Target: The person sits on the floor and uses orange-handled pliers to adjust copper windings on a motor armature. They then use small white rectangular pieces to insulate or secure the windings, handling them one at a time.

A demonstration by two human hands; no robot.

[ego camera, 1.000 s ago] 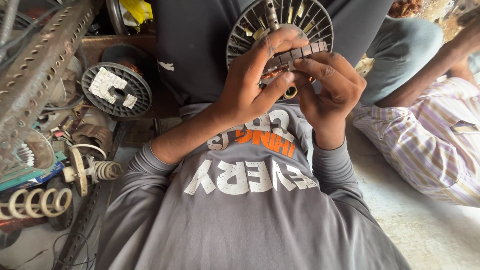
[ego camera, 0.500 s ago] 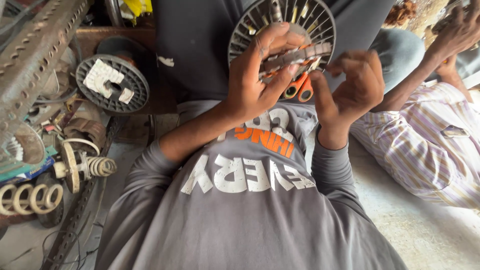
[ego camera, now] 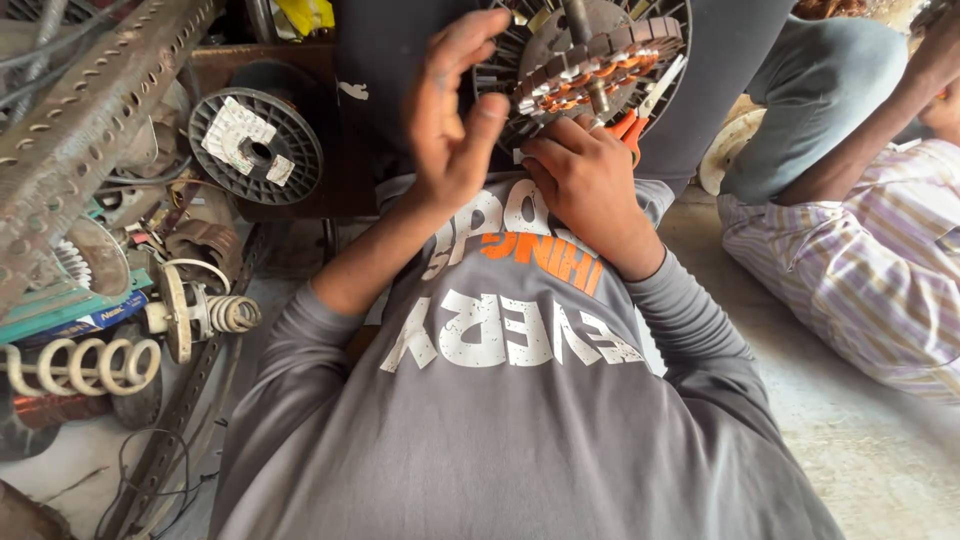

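The left hand (ego camera: pixel 455 120) is raised with its palm open and fingers spread, holding nothing, just to the left of a round fan-motor stator (ego camera: pixel 585 60) that sits in the person's lap above both hands. The right hand (ego camera: pixel 585 185) is below the stator, its fingers curled up against the lower edge of the slotted ring; whether it pinches anything there cannot be told, since the fingertips are hidden against the metal. A pair of orange-handled scissors (ego camera: pixel 640 115) lies against the stator just right of and above the right hand, the blades pointing up over the ring and the handles touching the knuckles. The two hands are apart, with the stator's left edge between them. The stator's central shaft (ego camera: pixel 578 18) sticks up well above the right hand. To the left of the left hand, well apart, a grey plastic spool (ego camera: pixel 255 145) with a torn white label leans against a dark wooden box (ego camera: pixel 300 75). Farther left and lower, a perforated metal angle bar (ego camera: pixel 90 120) crosses the corner, and under it lie a white coiled spring part (ego camera: pixel 205 315) and a larger cream coil (ego camera: pixel 80 365). To the right of the right hand sits another person in a striped shirt (ego camera: pixel 860 270), whose forearm (ego camera: pixel 870 130) reaches upward.
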